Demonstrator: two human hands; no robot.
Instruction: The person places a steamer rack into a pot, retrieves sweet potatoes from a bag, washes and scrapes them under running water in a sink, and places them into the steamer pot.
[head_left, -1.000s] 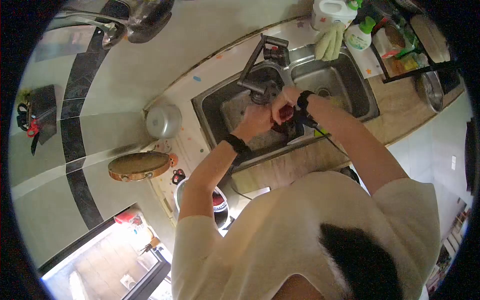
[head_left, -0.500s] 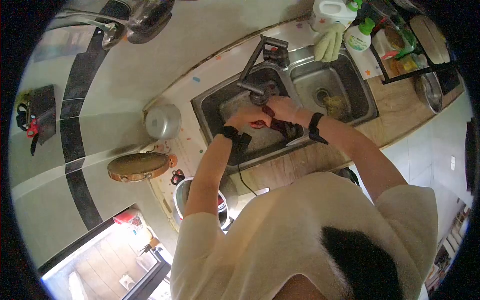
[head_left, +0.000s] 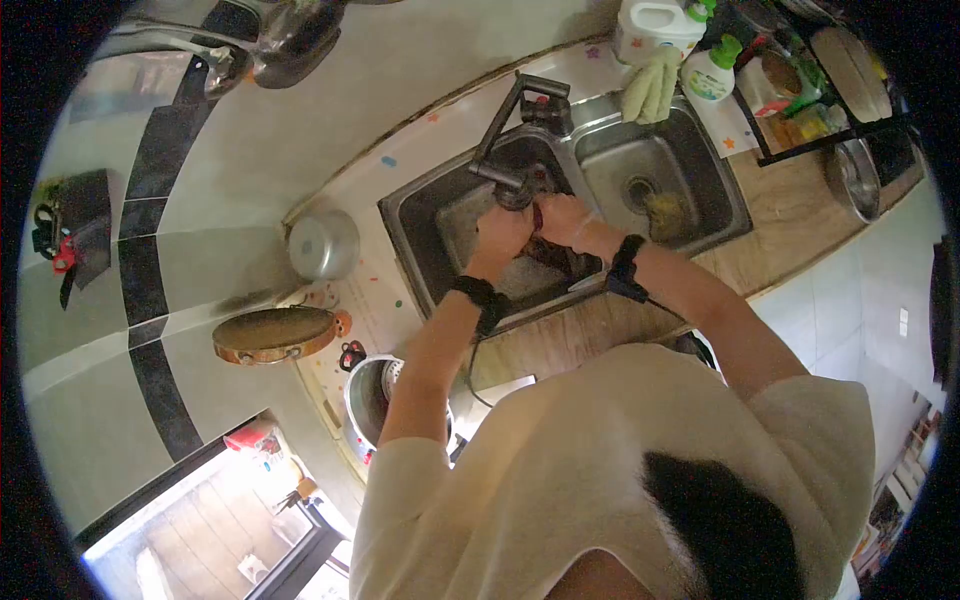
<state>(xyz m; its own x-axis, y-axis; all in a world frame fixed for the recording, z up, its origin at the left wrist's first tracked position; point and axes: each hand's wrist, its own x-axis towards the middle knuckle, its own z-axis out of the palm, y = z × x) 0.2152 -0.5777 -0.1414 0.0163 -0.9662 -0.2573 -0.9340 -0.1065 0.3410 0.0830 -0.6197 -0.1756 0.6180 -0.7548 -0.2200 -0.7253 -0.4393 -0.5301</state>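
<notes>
Both hands are together over the left sink basin [head_left: 425, 222], just below the head of the black faucet [head_left: 516, 194]. A dark red piece, perhaps meat [head_left: 539, 217], shows as a thin strip between them, mostly covered by fingers. My left hand [head_left: 504, 233] is closed at the left of this piece. Fingers of my right hand [head_left: 566, 219] are wrapped round its right side. Something dark [head_left: 550, 254] is in the basin under the hands; its kind is unclear. Black bands circle both wrists.
The right basin [head_left: 690, 185] has yellowish scraps by its drain. A pale glove [head_left: 652, 88] hangs at the back rim, near a green-topped bottle [head_left: 711, 72]. A metal pot [head_left: 324, 246] stands left of the sink. A metal bowl [head_left: 853, 180] is far right.
My left hand has turned and moved up slightly, closer to the faucet head and my right hand. Less of the dark red piece shows now. My right hand has barely shifted.
</notes>
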